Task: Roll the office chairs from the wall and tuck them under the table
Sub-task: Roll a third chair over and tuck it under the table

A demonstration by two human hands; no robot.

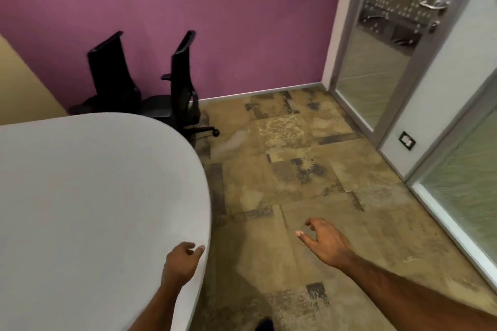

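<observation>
Holding nothing, each grip hangs loosely curled: left hand (180,263) over table (80,183), right hand (324,242) above floor (295,148).

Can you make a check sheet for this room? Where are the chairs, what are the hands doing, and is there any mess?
Surface: white table, rounded edge.
Job's things: left chair and right chair, both black, by the purple wall, not yet tucked under.
Clutter: nothing seen.
Hands: left hand at the table's edge, right hand over the floor; both hold nothing.
Cables: nothing seen.
Surroundings: glass door and socket on the right.
</observation>
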